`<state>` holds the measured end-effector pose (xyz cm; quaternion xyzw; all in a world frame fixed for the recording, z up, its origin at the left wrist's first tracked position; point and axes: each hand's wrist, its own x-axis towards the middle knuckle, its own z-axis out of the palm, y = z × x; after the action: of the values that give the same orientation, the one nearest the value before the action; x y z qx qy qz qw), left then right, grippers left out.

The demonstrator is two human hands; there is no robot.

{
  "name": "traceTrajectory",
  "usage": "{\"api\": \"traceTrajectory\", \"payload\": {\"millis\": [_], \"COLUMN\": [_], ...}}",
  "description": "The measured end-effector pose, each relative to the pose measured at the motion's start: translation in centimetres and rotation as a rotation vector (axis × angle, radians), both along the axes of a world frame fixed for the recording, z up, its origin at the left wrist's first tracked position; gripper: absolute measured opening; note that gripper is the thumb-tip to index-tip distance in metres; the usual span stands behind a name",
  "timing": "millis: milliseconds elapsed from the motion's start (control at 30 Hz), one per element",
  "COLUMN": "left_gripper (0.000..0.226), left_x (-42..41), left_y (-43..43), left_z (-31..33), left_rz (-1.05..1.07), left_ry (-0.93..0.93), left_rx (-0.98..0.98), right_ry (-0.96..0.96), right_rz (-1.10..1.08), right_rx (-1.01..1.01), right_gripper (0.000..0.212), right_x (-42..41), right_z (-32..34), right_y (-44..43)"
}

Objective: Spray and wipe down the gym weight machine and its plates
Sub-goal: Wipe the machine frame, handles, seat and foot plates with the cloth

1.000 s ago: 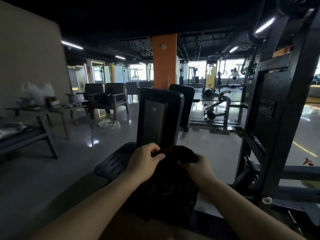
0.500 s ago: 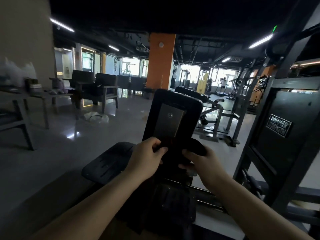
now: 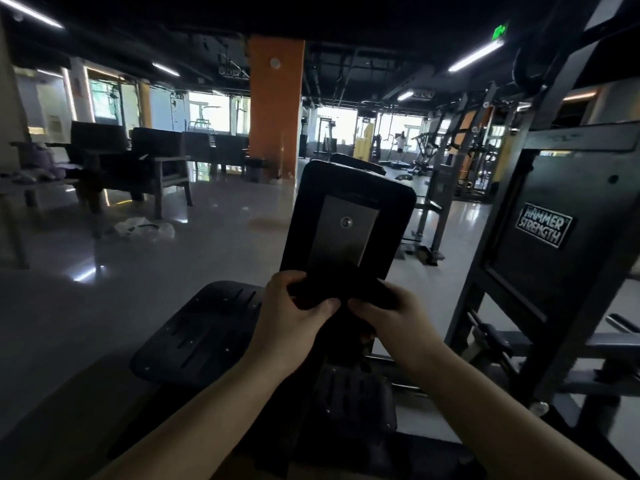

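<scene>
Just below the weight machine's upright back pad (image 3: 391,220), the left hand (image 3: 291,315) and right hand (image 3: 393,317) each curl around a dark cloth (image 3: 377,292) bunched between them, which looks soft, light and limp, probably best gripped as a wad.

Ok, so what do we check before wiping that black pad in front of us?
1. Holding the cloth: ok. The left hand and the right hand both grip it.
2. Cloth wet with spray: cannot tell. It is too dark to see.
3. Spray bottle nearby: cannot tell. None is in view.
4. Back pad close enough: ok, probably. It stands upright just beyond the hands.
5. People out of the way: ok. The only other person in view is far off across the gym.
</scene>
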<state>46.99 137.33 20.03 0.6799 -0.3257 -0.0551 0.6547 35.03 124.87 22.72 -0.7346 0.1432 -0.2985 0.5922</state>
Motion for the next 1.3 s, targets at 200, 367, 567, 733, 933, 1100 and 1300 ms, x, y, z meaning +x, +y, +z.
{"api": "traceTrajectory", "payload": {"millis": [200,367,567,733,933,1100,1300], "left_gripper": [0.038,0.024,0.027,0.039,0.030,0.023,0.020], "left_x": [2.0,3.1,5.2,5.6,6.9,7.7,9.3], "left_y": [-1.5,-1.3,0.4,1.4,3.4,4.7,5.6], "left_z": [-1.7,-2.1,-2.4,-2.2,-1.5,-1.1,0.3], "left_rz": [0.028,-0.081,-0.190,-0.404,-0.421,-0.351,-0.282], "left_ry": [0.007,-0.115,-0.170,-0.089,-0.051,-0.052,-0.172], "left_rx": [-0.040,-0.097,-0.105,-0.094,-0.148,-0.133,-0.079], "right_ry": [-0.022,0.020,-0.023,0.004,0.007,0.014,0.013], "right_rz": [-0.135,-0.245,-0.324,-0.453,-0.517,-0.554,-0.638], "right_rx": [0.015,0.042,0.265,0.132,0.103,0.056,0.104], "right_gripper": [0.010,0.015,0.017,0.018,0.021,0.019,0.013], "right_x": [0.7,1.5,2.6,4.0,5.1,5.4,5.0], "right_z": [-1.6,-2.6,-2.8,-1.8,-1.5,-1.6,-2.5], "right_y": [-0.1,0.9,3.4,5.5,7.8,9.9,11.3]}}
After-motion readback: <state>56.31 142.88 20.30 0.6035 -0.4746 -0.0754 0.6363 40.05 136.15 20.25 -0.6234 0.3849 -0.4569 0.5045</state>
